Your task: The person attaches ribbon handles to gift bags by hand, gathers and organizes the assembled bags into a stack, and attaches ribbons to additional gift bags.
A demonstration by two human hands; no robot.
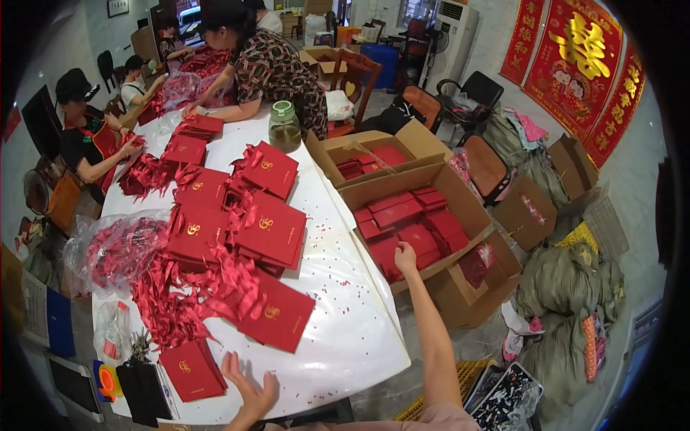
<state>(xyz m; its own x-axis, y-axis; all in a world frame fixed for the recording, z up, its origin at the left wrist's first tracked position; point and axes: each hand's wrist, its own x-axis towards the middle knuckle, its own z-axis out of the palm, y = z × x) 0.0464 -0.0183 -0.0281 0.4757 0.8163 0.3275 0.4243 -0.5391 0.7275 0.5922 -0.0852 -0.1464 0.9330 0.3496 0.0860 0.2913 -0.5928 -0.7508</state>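
My left hand [250, 388] is open at the table's near edge, fingers spread and nothing in them. Just left of it lies a small stack of flat red gift bags [192, 370] with a gold emblem. Over the open cardboard box [345, 195] on the right, my right hand [406, 258] is closed against the red stacks [419, 241] inside; what its fingers hold is hidden. Ahead on the white table are more piles of red gift bags [269, 226], with a heap of red ribbons [169, 294] beside them.
A green-lidded jar [284, 128] stands near the table's right edge. Clear plastic [118, 248] wraps ribbons at left. Several people work around the far end, one leaning over the table [345, 309]. Stuffed sacks [568, 287], chairs and a yellow basket [460, 377] stand at right.
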